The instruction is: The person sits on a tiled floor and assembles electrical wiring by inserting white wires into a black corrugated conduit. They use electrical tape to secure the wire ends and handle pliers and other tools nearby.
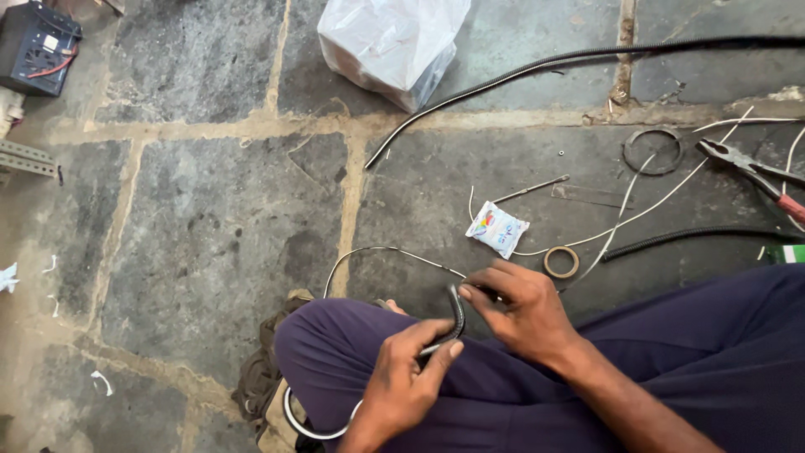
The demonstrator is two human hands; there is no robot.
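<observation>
Both hands work a thin wire at the mouth of a black ribbed tube over the lap.
Tube (457, 315) sits clenched in the left hand (402, 382); right hand (524, 310) pinches the wire (377, 249). A loose grip could let the wire kink or spring toward the floor (210, 218).

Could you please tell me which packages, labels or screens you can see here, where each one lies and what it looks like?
Small sachet: on the stone floor just beyond the right hand, flat, white with blue and multicoloured print.
Plastic bag: top centre of the floor, bulky, translucent white.
Dark box: top left corner, black, with a small white label.
</observation>
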